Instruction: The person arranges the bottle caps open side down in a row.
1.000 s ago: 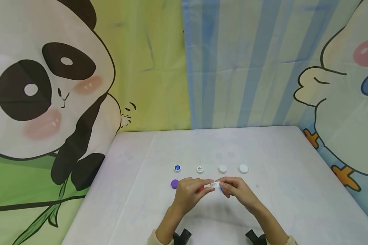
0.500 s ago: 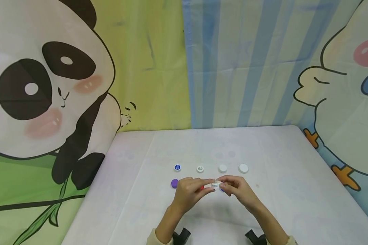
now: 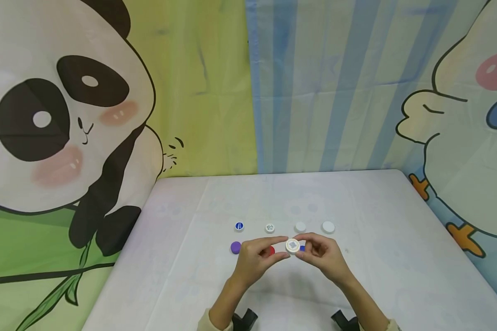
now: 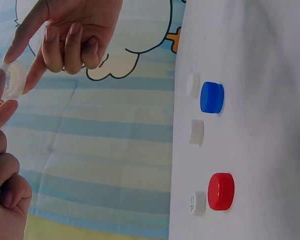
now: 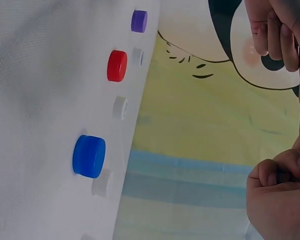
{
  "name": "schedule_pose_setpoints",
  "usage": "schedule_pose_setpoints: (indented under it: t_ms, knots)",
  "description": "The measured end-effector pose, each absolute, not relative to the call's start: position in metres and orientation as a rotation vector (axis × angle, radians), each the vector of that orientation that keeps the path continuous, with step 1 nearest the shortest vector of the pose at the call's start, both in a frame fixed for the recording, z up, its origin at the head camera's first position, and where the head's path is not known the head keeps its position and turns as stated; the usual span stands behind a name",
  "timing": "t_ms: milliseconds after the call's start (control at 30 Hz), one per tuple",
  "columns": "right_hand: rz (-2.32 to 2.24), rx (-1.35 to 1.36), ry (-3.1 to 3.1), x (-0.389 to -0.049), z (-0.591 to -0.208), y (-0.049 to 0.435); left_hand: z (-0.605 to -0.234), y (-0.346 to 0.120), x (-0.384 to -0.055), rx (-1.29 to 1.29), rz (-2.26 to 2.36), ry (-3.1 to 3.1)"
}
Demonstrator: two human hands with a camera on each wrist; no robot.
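Observation:
Between both hands, raised above the table, is a white round bottle cap (image 3: pixel 292 246), its face with a bluish mark turned toward the head camera. My left hand (image 3: pixel 252 257) pinches it between thumb and index finger from the left. From the other side my right hand (image 3: pixel 324 258) pinches it the same way, other fingers curled in. Behind the hands a red cap (image 4: pixel 221 191) and a blue cap (image 4: pixel 212 97) lie on the table, partly covered in the head view. A purple cap (image 3: pixel 235 248) sits just left of the left hand.
A back row of caps stands on the white table (image 3: pixel 182 276): a blue-and-white cap (image 3: pixel 239 226), a printed white cap (image 3: pixel 270 228) and two plain white caps, one (image 3: pixel 300 227) beside the other (image 3: pixel 328 227). Cartoon-printed curtains (image 3: pixel 207 92) rise behind the table.
The white cap has turned from showing its side edge to showing its round face. The right hand's fingers have shifted on it; the left hand stays nearly in place.

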State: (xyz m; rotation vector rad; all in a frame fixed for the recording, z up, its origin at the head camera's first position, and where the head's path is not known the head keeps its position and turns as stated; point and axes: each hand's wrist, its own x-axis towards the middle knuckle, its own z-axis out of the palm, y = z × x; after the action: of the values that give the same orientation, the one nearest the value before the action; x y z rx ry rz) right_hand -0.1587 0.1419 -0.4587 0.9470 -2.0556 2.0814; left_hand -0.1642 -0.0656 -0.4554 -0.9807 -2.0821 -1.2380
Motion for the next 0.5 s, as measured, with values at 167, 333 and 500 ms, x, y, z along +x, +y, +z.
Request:
schedule_pose_setpoints:
  t_ms: [167, 333, 500]
  knots:
    - [1.957, 0.934, -2.109, -0.154, -0.450, 0.141, -0.457, -0.065, -0.164, -0.993, -1.238, -2.095]
    - [1.720, 0.845, -2.290, -0.148, -0.437, 0.148, -0.464, -0.056, -0.168, -1.005, -1.157, -2.121]
    - [1.536, 0.778, -2.447, -0.149, -0.437, 0.171, -0.476, -0.037, -0.179, -1.048, -1.111, -2.212]
